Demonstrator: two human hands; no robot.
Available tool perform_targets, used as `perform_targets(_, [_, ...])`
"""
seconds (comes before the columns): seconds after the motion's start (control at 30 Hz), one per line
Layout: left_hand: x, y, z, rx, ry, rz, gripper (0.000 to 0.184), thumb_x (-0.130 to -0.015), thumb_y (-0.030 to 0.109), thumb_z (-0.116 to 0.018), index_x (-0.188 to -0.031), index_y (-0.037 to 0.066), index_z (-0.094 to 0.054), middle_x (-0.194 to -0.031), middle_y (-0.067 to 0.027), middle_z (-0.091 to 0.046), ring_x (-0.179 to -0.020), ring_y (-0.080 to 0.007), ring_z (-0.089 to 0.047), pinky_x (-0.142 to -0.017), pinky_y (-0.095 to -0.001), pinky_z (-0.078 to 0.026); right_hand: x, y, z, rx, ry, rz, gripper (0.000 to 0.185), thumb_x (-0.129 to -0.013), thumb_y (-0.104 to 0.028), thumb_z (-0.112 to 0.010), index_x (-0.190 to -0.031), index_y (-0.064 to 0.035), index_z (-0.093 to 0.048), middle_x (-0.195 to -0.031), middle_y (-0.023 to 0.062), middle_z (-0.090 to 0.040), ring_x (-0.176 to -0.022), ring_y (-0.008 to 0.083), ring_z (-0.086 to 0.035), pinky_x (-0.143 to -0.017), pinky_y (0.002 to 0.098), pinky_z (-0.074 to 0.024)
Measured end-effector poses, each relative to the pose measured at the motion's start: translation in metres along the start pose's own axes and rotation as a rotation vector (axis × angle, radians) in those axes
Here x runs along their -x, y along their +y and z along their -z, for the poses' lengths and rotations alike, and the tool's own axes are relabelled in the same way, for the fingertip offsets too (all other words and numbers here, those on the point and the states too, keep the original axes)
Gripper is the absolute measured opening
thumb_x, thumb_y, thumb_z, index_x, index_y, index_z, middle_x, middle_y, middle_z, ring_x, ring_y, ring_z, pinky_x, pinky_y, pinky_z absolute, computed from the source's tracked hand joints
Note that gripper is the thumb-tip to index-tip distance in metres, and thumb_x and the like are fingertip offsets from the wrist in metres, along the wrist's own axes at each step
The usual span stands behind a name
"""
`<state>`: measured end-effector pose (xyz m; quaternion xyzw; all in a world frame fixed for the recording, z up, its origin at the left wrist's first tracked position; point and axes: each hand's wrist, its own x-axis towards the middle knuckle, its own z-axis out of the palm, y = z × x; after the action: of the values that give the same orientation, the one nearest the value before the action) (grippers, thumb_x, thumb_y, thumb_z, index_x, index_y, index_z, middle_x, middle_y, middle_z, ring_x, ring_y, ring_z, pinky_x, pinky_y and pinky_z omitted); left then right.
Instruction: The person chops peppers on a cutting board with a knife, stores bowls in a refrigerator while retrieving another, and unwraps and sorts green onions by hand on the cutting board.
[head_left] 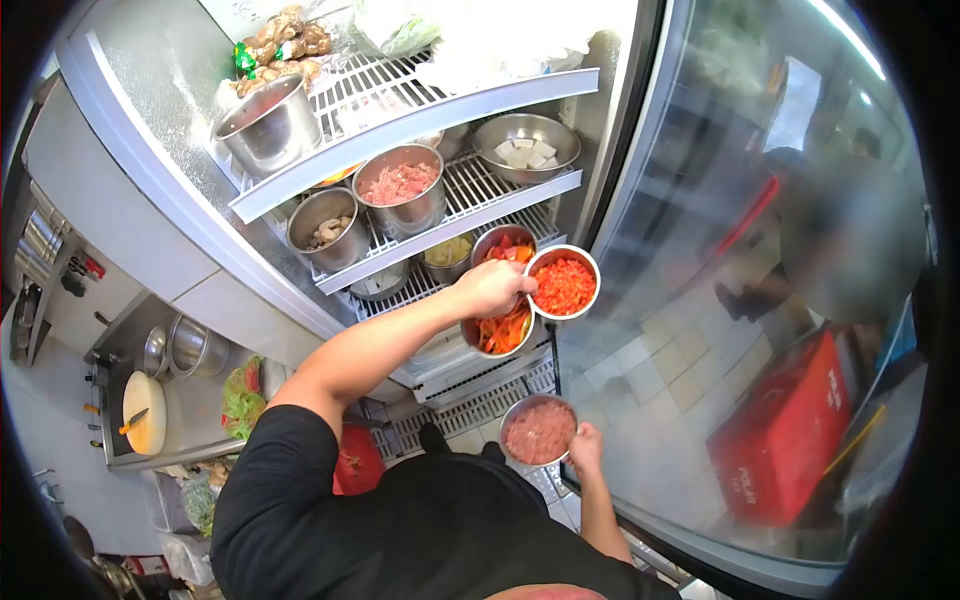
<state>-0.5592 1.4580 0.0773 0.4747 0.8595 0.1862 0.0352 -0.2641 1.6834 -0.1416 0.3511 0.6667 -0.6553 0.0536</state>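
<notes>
My left hand (495,290) reaches to the fridge's lower shelf, its fingers closed on the rim of a metal container of chopped red pepper (563,287). Just under that hand is another metal container of orange and red strips (503,330); whether the fingers grip its rim too, I cannot tell. Behind the hand, a third container holds red pieces (508,246). Lower down, near my body, my right hand (585,448) is closed on the edge of a metal container of minced meat (540,432).
Fridge shelves (450,222) hold a container of pinkish meat (400,184), a bowl of white blocks (526,150) and other pots. The glass door (680,300) stands open at right. At left is a counter (210,400) with a knife on a round board (145,412).
</notes>
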Motion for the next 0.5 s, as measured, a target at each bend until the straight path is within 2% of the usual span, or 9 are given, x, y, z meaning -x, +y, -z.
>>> perform_targets(0.13, [-0.058,-0.031,-0.018,0.006,0.118,0.002,0.028,-0.077,0.002,-0.062,-0.101,0.009,-0.075,-0.097,-0.0197,-0.071,-0.097,-0.0412,-0.069,-0.084,-0.0494,-0.056,0.015,-0.014,-0.008,0.002,-0.093,-0.023,0.018,-0.084,0.005,-0.049,-0.075,-0.0080,-0.058,-0.058,0.0038,-0.057,-0.038,0.0132,-0.052,-0.032,0.0306,-0.0394])
perform_targets(0.23, [-0.082,-0.052,-0.014,-0.017,0.064,0.162,0.031,-0.077,0.001,-0.061,-0.105,0.007,-0.074,-0.105,-0.0196,-0.072,-0.100,-0.0426,-0.068,-0.086,-0.0485,-0.055,0.013,-0.019,-0.011,-0.036,-0.112,-0.017,0.015,-0.086,0.002,-0.052,-0.078,-0.0075,-0.060,-0.057,0.0035,-0.058,-0.037,0.0130,-0.052,-0.032,0.0288,-0.0397])
perform_targets(0.27, [-0.085,-0.064,-0.016,-0.010,0.096,0.186,0.028,-0.081,0.007,-0.063,-0.106,0.012,-0.074,-0.103,-0.0220,-0.072,-0.099,-0.0420,-0.069,-0.086,-0.0490,-0.054,0.014,-0.027,-0.011,-0.052,-0.112,-0.017,0.015,-0.087,0.002,-0.053,-0.078,-0.0074,-0.060,-0.057,0.0035,-0.058,-0.037,0.0130,-0.052,-0.032,0.0285,-0.0396])
perform_targets(0.3, [-0.087,-0.086,-0.033,0.011,0.204,0.223,0.025,-0.083,0.009,-0.064,-0.106,0.011,-0.073,-0.103,-0.0225,-0.072,-0.097,-0.0415,-0.069,-0.084,-0.0503,-0.054,0.015,-0.032,-0.011,-0.069,-0.112,-0.020,0.014,-0.087,0.002,-0.054,-0.078,-0.0073,-0.060,-0.057,0.0035,-0.058,-0.037,0.0130,-0.052,-0.032,0.0282,-0.0395])
perform_targets(0.37, [-0.086,-0.099,-0.026,0.131,0.219,0.231,0.033,-0.084,0.003,-0.058,-0.113,0.007,-0.072,-0.110,-0.0230,-0.072,-0.102,-0.0402,-0.069,-0.089,-0.0475,-0.054,0.012,-0.033,-0.011,-0.124,-0.105,-0.015,0.013,-0.087,0.002,-0.054,-0.079,-0.0064,-0.060,-0.057,0.0038,-0.058,-0.036,0.0132,-0.051,-0.032,0.0285,-0.0383])
perform_targets(0.47, [-0.084,-0.129,-0.028,0.008,0.262,0.367,0.035,-0.087,0.004,-0.057,-0.120,0.006,-0.070,-0.113,-0.0234,-0.071,-0.107,-0.0384,-0.068,-0.093,-0.0466,-0.052,0.012,-0.039,-0.010,-0.172,-0.092,-0.011,0.012,-0.086,0.003,-0.054,-0.079,-0.0054,-0.060,-0.057,0.0046,-0.057,-0.035,0.0137,-0.051,-0.031,0.0289,-0.0375])
perform_targets(0.5, [-0.079,-0.101,-0.004,-0.148,0.229,0.539,0.035,-0.089,0.008,-0.058,-0.123,0.004,-0.068,-0.110,-0.0234,-0.071,-0.107,-0.0409,-0.067,-0.094,-0.0478,-0.051,0.010,-0.038,-0.009,-0.176,-0.086,-0.022,0.012,-0.086,0.003,-0.055,-0.079,-0.0051,-0.060,-0.057,0.0050,-0.058,-0.035,0.0139,-0.051,-0.031,0.0290,-0.0374])
